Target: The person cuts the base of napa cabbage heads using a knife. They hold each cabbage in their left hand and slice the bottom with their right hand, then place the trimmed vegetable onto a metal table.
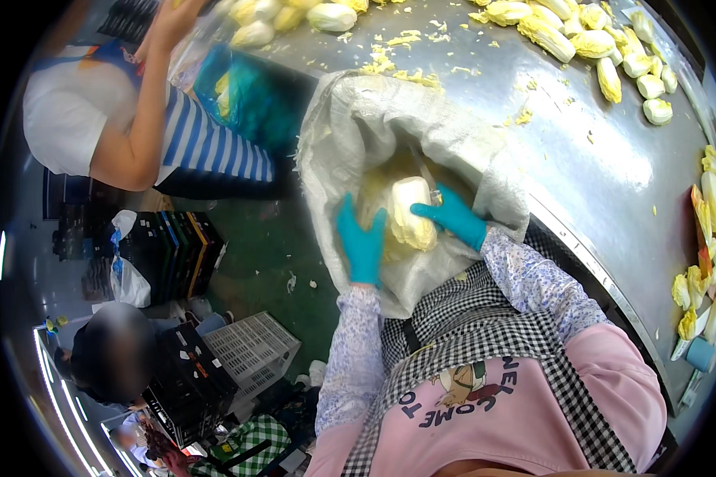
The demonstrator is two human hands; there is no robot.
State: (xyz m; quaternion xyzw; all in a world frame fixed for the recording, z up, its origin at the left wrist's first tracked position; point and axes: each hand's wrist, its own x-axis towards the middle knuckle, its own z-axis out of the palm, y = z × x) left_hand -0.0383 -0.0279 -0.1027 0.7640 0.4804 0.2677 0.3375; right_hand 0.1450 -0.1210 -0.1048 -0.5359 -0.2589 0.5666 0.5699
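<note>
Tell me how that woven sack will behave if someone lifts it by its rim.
The sack would probably sag and fold, since its cloth already slumps in creases. It likely hangs heavy, with cabbages inside. The cabbage between the left hand and right hand looks firm, though its leaves may tear.

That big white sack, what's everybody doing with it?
A person in teal gloves is gripping a pale yellow-white cabbage head at the mouth of the big white woven sack, which leans against the shiny metal table. The left hand and right hand are on either side of it. More trimmed cabbages lie piled on the table. Another person in a striped top works nearby.
</note>
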